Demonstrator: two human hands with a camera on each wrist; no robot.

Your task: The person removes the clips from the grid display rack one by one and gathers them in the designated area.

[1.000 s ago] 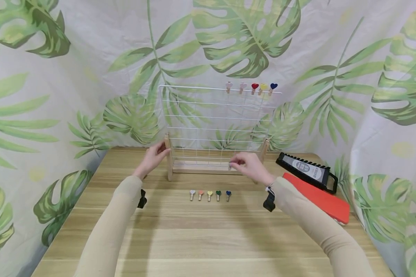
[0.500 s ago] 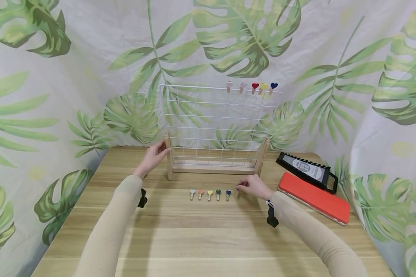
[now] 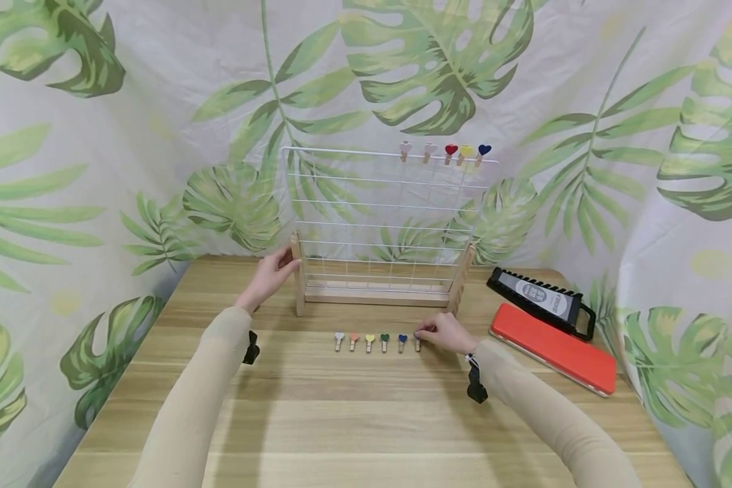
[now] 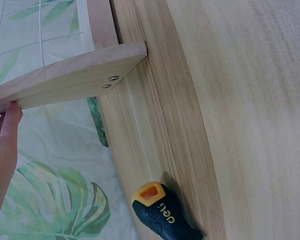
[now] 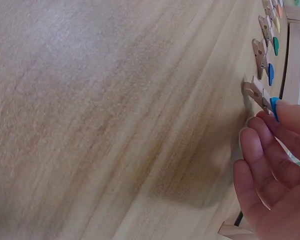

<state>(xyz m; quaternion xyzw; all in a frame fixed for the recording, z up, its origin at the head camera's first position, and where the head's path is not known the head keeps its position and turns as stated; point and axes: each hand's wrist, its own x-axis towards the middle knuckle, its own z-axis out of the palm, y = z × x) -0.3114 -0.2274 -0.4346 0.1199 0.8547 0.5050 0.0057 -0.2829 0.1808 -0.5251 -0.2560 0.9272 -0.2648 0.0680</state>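
My right hand pinches a small wooden clothespin with a blue heart between thumb and forefinger, low at the tabletop. It stands at the right end of a row of heart clothespins, beside the dark blue heart clothespin; green, yellow, orange and pale ones lie further left. My left hand holds the left wooden post of a white wire grid rack, thumb at the front; its other fingers are partly hidden.
Several heart clothespins, among them a red one, are clipped along the grid's top right. A red case and a black toothed holder lie at the right. A dark tool with yellow end rests on the wooden table.
My right hand has come from the grid's lower bar down and forward to the right end of the row, bringing the clothespin. The left hand has stayed on the post.
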